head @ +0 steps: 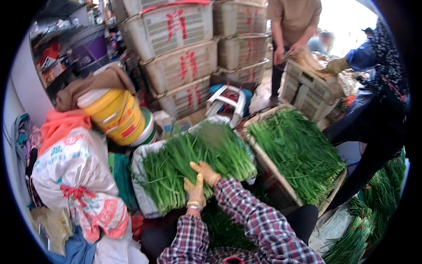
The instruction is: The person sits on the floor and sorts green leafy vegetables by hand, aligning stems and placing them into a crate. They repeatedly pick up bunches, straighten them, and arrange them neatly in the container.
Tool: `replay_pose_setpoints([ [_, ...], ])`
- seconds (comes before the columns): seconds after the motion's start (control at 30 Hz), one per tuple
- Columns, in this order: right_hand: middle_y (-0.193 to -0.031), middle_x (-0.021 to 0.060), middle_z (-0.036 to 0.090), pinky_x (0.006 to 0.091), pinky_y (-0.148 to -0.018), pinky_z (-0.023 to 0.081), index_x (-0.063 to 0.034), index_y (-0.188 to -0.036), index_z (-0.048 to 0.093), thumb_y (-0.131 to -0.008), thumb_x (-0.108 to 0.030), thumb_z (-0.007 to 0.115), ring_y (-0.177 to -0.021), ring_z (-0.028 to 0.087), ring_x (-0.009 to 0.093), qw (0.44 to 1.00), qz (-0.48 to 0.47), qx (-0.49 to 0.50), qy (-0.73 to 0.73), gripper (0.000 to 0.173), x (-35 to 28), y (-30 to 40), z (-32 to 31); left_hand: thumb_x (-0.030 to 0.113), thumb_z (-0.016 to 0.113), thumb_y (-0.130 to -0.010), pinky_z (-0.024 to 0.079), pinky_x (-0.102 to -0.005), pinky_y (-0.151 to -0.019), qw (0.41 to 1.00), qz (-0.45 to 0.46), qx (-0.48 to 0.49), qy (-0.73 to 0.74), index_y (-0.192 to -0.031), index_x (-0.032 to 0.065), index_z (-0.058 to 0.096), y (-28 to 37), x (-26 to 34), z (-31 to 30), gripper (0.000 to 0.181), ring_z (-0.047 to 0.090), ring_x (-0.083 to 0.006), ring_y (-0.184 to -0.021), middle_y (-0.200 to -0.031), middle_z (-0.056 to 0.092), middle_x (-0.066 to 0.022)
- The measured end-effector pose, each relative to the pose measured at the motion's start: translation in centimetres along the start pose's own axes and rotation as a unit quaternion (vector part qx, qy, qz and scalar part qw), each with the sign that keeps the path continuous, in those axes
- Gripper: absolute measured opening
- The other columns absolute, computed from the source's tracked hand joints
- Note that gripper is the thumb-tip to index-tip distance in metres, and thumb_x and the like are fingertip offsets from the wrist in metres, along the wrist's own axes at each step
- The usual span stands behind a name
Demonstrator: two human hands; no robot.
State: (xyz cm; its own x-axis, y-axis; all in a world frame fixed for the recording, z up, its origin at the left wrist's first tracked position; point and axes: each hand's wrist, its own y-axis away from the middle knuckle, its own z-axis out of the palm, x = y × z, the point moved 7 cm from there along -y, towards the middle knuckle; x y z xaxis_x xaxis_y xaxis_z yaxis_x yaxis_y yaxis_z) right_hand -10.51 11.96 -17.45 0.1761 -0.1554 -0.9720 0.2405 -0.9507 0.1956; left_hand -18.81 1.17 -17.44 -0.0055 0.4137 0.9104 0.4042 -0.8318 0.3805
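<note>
Both my hands wear pale yellowish gloves, with plaid sleeves behind them. My left hand (195,191) lies on the near part of a pile of long green leafy stalks (168,178), thumb pointing up. Just right of it, my right hand (205,172) rests on the same pile; the two hands nearly touch. Some stalks lie between and under them; whether the fingers close around a bunch cannot be told. The pile sits on a white woven sack (145,201), pale stem ends mostly towards me. To the right stands a plastic crate (277,181) full of similar greens (296,155).
Stacked crates (179,29) rise ahead. A yellow bucket (113,112) and a stuffed white sack (79,165) stand left. A white plastic stool (227,99) is beyond the pile. Two people handle a tilted crate (306,89) at upper right; tied bundles of greens (352,231) lie lower right.
</note>
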Motion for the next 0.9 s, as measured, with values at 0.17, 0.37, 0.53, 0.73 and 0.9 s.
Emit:
replay_pose_setpoints([
  [0.17,-0.126,0.0189,0.055,0.042,-0.102,0.036,-0.0035,-0.127,0.055,-0.094,-0.049,0.047,-0.119,0.048,0.035,0.964,-0.163,0.123,0.169,0.057,-0.4,2.2,-4.8,0.041,0.085,-0.066,0.028,-0.0408,-0.112,0.997,0.038,0.061,-0.006,-0.152,0.0067,0.009,-1.6,-1.2,0.9,0.119,0.022,-0.0366,-0.139,-0.154,0.009,-0.0185],
  [0.37,-0.123,0.0164,0.057,0.0403,-0.103,0.037,-0.0023,-0.125,0.056,-0.098,-0.034,0.046,-0.118,0.049,0.032,0.912,-0.236,0.238,0.235,0.043,-1.1,8.3,-7.4,0.037,0.083,-0.066,0.025,-0.0427,-0.114,0.988,0.02,0.092,-0.125,-0.151,0.0058,0.009,-0.5,0.1,0.9,0.117,0.019,-0.0374,-0.141,-0.153,0.013,-0.0226],
  [0.53,-0.086,0.0051,0.064,0.0317,-0.074,0.046,-0.0047,-0.096,0.065,-0.092,-0.019,0.054,-0.082,0.058,0.018,0.909,-0.251,0.301,0.141,0.018,5.3,16.9,-8.6,0.044,0.08,-0.067,0.028,-0.0427,-0.113,0.992,0.049,0.073,-0.095,-0.15,0.0049,0.014,-2.2,-1.6,1.8,0.112,0.026,-0.0375,-0.138,-0.15,0.023,-0.0259],
  [0.73,-0.152,0.0144,0.023,0.0472,-0.095,0.044,-0.0112,-0.151,0.015,-0.08,-0.023,0.072,-0.133,0.035,0.031,0.969,0.157,-0.002,-0.191,0.091,17.1,15.3,1.6,0.033,0.077,-0.076,0.031,-0.0419,-0.111,0.991,-0.006,0.092,-0.096,-0.152,0.0116,0.006,-2.2,-1.6,0.8,0.106,0.028,-0.0371,-0.137,-0.152,0.015,-0.0196],
  [0.9,-0.131,0.0136,0.051,0.0426,-0.087,0.049,-0.0081,-0.138,0.035,-0.087,-0.023,0.064,-0.11,0.057,0.03,0.937,0.183,-0.121,-0.272,0.061,15.5,12.8,6.3,0.031,0.077,-0.076,0.032,-0.0418,-0.111,0.989,-0.011,0.123,-0.085,-0.152,0.0121,0.007,-3.1,-2.9,0.9,0.105,0.028,-0.0371,-0.137,-0.151,0.018,-0.0203],
])
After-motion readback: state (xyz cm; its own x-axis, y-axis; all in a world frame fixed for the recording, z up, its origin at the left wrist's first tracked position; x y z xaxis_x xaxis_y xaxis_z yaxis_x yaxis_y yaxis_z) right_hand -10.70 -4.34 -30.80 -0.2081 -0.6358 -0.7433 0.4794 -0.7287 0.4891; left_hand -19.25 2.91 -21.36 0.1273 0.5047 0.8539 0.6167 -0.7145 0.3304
